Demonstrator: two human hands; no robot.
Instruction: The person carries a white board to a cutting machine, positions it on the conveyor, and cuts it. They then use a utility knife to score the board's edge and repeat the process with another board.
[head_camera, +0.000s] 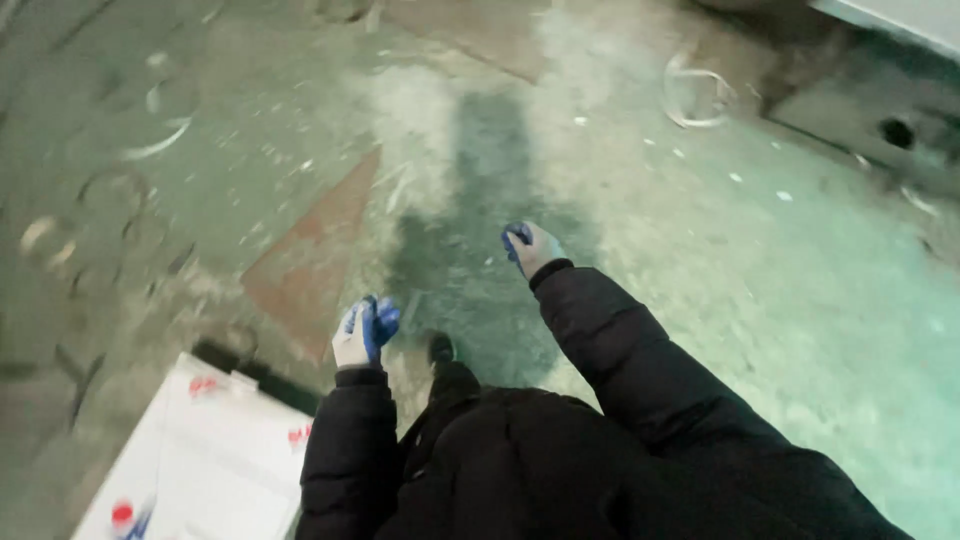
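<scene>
Head view: two gloved hands hang over a green floor (760, 300).
Left hand (364, 332) empty, fingers loosely curled, nearest the white box (200, 455) just beside it; right hand (530, 247) empty, half-curled, well apart.

One package shows: a white cardboard box (200, 455), flat-topped and rectangular, lying at an angle on the green floor (700, 260) at the lower left. Small red marks sit near its upper edge and right side, and a red-and-blue mark near its lower end (all too blurred to make out). The box lies just left of the person's left hand (362, 333) and dark sleeve, its far corner cut by the frame edge.
</scene>
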